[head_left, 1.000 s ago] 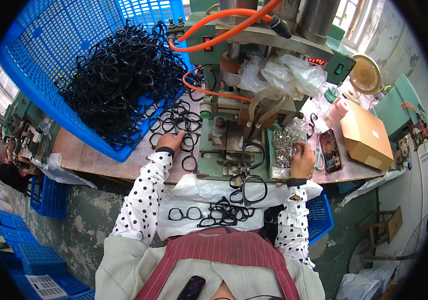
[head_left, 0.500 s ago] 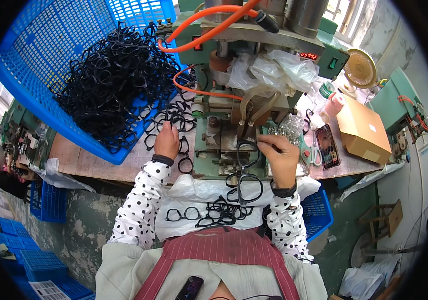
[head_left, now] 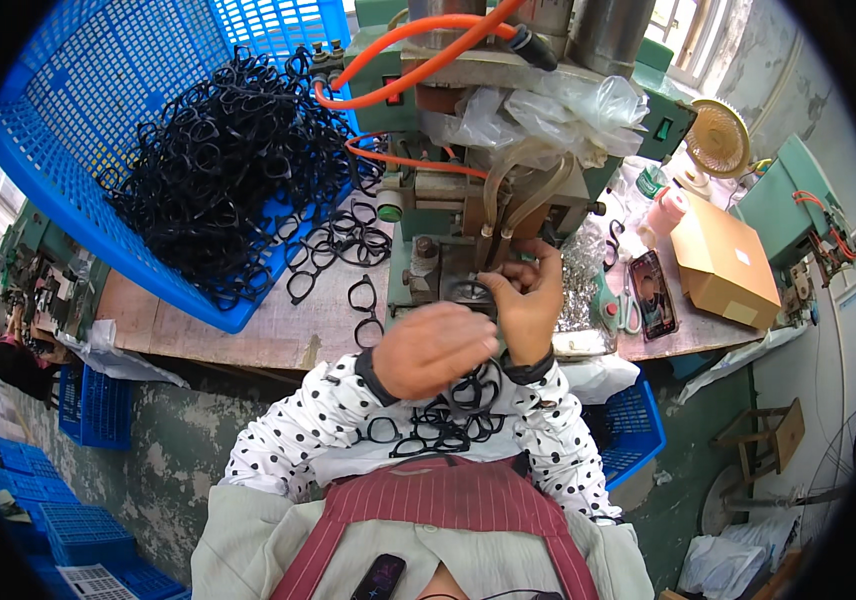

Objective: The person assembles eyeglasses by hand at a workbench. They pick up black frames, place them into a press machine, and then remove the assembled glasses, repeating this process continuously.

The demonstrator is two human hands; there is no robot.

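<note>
At the press's fixture (head_left: 453, 318), my right hand (head_left: 531, 310) pinches a black eyeglass frame (head_left: 470, 290) by its upper rim. My left hand (head_left: 433, 350) lies across the front of that frame, hiding its middle; its fingers point right and are smeared by motion. Below my hands, another rim (head_left: 476, 388) shows, partly covered. Several black eyeglass frames (head_left: 438, 430) rest on the white sheet over my lap. To the left of the press, more loose frames (head_left: 353, 240) lie on the table, with one frame (head_left: 363, 310) standing apart near the front.
A tilted blue basket (head_left: 233, 315) heaped with black frames fills the left. The green press (head_left: 418, 265) carries orange hoses (head_left: 398, 90) and crumpled plastic (head_left: 548, 120). On the right are a phone (head_left: 654, 293), scissors (head_left: 630, 312), a pink bottle (head_left: 666, 210) and a cardboard box (head_left: 728, 262).
My left hand has come from the loose frames on the table rightward to the fixture. My right hand has moved slightly left and inward with the eyeglass frame.
</note>
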